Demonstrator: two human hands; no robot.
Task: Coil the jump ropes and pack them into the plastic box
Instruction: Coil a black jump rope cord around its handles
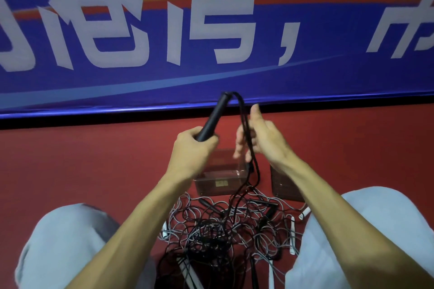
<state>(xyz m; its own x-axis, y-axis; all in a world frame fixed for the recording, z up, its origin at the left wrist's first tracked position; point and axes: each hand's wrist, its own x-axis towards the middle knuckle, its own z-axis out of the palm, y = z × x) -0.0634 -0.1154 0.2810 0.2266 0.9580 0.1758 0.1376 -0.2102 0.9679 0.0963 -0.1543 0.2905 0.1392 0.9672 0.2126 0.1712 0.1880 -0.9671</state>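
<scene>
We see dim, flat indoor light, with a violet cast on the banner (211, 77). The forearms (141, 218) catch the most light, and shadows on the red floor (94, 159) are faint. The right hand (260, 138) smears into motion blur at its fingers (238, 145), while the black handle (212, 117) in the left hand (190, 145) looks sharper. The banner's lower edge bows with wide-angle distortion.

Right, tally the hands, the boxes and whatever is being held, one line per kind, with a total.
hands: 2, left, right
plastic boxes: 2, the second partly hidden
black handle in the left hand: 1
black rope through the right hand: 1
Total: 6
floor tangle: too knotted to count.
</scene>
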